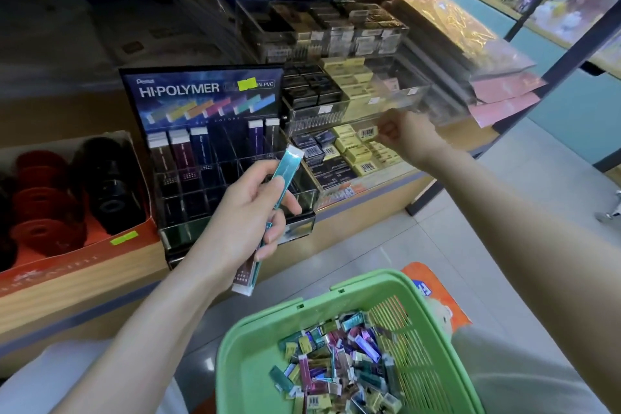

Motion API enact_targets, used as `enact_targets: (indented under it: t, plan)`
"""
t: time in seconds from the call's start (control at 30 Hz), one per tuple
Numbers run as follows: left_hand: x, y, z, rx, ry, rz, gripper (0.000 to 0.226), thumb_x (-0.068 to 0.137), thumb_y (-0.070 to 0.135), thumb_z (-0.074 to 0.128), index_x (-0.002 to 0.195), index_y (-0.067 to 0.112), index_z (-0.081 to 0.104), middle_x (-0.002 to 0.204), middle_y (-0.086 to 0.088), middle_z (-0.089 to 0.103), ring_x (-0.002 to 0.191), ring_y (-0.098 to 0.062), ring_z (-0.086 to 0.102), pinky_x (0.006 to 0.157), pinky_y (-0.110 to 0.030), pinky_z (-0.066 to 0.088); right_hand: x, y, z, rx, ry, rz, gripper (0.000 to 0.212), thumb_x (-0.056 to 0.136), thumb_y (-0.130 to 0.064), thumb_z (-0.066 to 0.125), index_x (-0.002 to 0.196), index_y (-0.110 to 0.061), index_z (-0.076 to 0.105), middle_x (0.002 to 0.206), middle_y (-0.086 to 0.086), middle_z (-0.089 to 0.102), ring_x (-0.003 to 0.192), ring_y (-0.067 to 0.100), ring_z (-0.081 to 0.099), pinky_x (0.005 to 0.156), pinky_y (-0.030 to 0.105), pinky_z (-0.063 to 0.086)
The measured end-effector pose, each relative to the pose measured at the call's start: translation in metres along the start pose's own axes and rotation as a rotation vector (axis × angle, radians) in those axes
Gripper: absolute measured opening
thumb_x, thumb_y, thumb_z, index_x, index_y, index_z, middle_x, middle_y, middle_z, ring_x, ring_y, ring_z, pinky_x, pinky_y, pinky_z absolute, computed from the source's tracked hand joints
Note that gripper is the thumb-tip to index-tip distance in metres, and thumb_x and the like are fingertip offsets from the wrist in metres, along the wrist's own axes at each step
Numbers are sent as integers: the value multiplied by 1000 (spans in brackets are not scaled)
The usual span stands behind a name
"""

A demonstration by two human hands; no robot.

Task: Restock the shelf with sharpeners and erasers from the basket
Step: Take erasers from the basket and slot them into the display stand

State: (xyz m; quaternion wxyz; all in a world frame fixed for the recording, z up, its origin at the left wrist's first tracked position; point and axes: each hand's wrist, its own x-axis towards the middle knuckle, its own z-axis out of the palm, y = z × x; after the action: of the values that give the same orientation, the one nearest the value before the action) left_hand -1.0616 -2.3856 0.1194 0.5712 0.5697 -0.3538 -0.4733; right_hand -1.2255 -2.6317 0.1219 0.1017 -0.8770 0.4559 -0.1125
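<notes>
Within left hand, erasers half hidden, right hand blurred

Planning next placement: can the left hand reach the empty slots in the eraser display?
Probably yes. The left hand holds teal erasers just in front of the display. Its middle slots look open at the top, with nothing between.

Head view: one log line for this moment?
left hand: holds stick erasers | right hand: pinches yellow eraser | green basket: holds erasers

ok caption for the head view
Left hand holds stick erasers, right hand shelves a yellow eraser.
</notes>
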Motion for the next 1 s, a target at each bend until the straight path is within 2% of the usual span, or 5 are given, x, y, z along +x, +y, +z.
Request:
enact_targets:
  t: [0.33,0.43,0.63,0.8,1.0]
  plan:
    - [0,0,-2,-2,-27,-12,22,102,17,36,114,22,55,72,-2,58,35,-6,30,31,-17,25,14,2,10,120,22,74,30,86,-4,64,116,-7,66,111,9,68,99,15,62,85,14,39]
    - [0,1,-2,-4,-29,-16,23,102,17,36,114,21,55,73,-3,57,34,-6,30,31,-16,26,14,2,11,194,22,126,31,87,-6,62,119,-5,64,112,11,68,101,21,64,93,24,45]
    - [0,0,-2,6,-31,-20,23,102,17,37,114,22,56,72,-2,58,35,-6,30,31,-17,26,15,6,15,303,27,217,24,85,-7,66,109,-5,67,88,6,67,66,6,59,62,14,47]
    - [0,0,-2,10,-30,-25,23,101,17,37,114,22,56,71,-1,58,35,-6,30,31,-17,26,17,7,14,554,3,323,5,86,-10,67,88,-6,66,84,11,69,67,12,65,73,23,58]
    - [1,0,-3,10,-38,-26,23,101,18,37,114,21,56,71,0,58,35,-6,30,31,-16,26,23,2,5,589,-86,339,10,88,-9,65,95,-2,64,85,10,68,71,13,66,73,22,57]
